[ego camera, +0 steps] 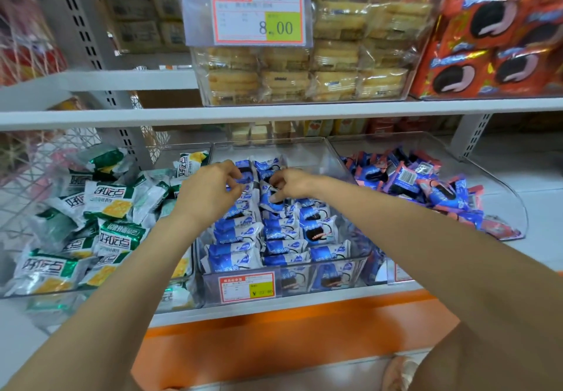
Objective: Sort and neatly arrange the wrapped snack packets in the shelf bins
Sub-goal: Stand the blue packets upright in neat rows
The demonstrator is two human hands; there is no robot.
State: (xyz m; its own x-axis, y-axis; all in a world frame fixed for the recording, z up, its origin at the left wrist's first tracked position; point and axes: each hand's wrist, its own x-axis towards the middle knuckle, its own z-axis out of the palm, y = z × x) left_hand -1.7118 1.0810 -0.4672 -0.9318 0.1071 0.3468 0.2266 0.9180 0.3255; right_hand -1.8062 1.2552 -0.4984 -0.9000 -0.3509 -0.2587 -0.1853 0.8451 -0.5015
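Rows of blue-and-white foil cookie packets (237, 256) fill the near end of the clear plastic middle bin (336, 159) in 3 columns, long axes crosswise. The untidy ones lie further back, directly under both hands. The left hand (210, 191) pinches one and the right hand (291, 184) pinches its neighbour. Heaped green-and-white cracker packets (112, 204) crowd the left wall, while jumbled pink-and-blue packets (426, 183) sit beyond the right wall
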